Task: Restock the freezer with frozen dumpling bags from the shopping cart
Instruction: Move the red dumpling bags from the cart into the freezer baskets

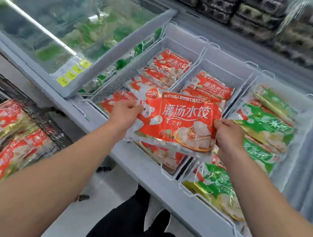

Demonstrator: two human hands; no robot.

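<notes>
Shop aisle w/ an open chest freezer (pixel 110 124), its glass lid (pixel 64 25) slid away from the baskets so stock can drop straight in; red bags fill the wire baskets (pixel 130 70) nearest the lid, green bags (pixel 267 126) the basket farther from it, so sorting by colour is likely the reason for aiming at the red side. Left hand (pixel 126 112) and right hand (pixel 228 133) each pinch one short edge of a red dumpling bag (pixel 179 121), fingers curled on it, held flat above the red baskets, approx. ready to lower. More red bags wait in the shopping cart (pixel 50 123), on the near side of the freezer.

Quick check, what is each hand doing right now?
Left hand: grips the red dumpling bag by its left edge.
Right hand: grips the same bag's right edge.
</notes>
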